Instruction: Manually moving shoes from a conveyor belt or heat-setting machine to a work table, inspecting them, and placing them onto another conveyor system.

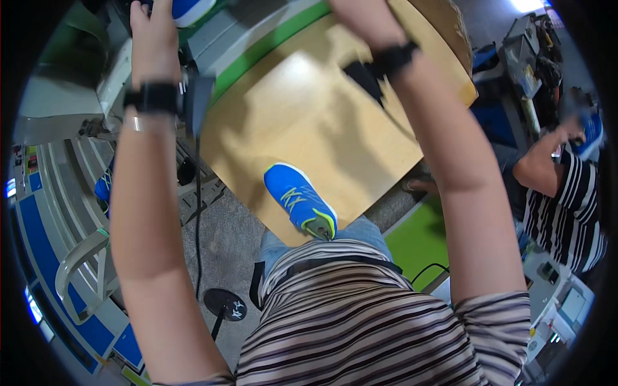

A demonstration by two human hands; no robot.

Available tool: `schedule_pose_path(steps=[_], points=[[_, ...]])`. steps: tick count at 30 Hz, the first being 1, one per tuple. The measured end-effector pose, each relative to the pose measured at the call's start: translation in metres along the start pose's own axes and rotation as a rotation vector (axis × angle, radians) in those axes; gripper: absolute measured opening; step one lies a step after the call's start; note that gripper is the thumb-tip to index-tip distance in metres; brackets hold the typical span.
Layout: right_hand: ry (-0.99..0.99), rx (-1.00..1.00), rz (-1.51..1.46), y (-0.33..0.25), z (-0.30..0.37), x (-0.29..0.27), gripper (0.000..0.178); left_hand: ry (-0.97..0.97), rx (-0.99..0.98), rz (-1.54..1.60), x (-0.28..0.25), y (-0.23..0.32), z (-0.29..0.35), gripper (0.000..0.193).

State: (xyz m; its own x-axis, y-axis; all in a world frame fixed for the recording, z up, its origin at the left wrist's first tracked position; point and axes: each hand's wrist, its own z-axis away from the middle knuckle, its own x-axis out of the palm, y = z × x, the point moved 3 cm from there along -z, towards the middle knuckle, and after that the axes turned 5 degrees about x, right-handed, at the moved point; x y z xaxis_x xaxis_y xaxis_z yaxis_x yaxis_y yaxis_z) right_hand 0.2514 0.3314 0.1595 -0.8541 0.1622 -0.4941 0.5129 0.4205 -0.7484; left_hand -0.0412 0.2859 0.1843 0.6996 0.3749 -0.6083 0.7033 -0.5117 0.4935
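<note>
A blue sports shoe (293,196) with yellow-green laces and collar lies on a light wooden board (257,135) just in front of me. Its toe points away, and a dark grey piece sits in its opening. Far out at the upper left, my left hand (154,26) is beside another blue shoe (191,9) with a pale sole edge. The frame's top cuts off the fingers, so their hold is unclear. My right hand (364,16) reaches over the board's far side, smeared by motion, fingers out of view. Both wrists wear black bands.
A green-edged grey surface (273,42) runs along the board's far left side. On the right, a person in a striped shirt (566,206) has a blue shoe (591,135) at the hand. A black cable (198,212) hangs left of the board, above a round black disc (224,304).
</note>
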Motion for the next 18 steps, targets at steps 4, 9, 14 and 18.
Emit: schedule_pose_path(steps=[4,9,14,18], points=[[-0.454,0.119,0.333,0.047,0.233,-0.061,0.065,-0.263,-0.156,0.096,0.028,0.098,0.123,0.061],[-0.776,0.406,0.622,0.023,0.403,-0.094,0.1,-0.946,-0.55,-0.223,0.036,0.09,0.358,0.068],[-0.56,0.63,0.623,0.001,0.439,-0.075,0.099,-1.01,-0.439,-0.236,0.034,0.118,0.386,0.076],[-0.529,0.58,0.729,-0.005,0.438,-0.071,0.092,-1.072,-0.475,-0.216,0.033,0.119,0.381,0.095]])
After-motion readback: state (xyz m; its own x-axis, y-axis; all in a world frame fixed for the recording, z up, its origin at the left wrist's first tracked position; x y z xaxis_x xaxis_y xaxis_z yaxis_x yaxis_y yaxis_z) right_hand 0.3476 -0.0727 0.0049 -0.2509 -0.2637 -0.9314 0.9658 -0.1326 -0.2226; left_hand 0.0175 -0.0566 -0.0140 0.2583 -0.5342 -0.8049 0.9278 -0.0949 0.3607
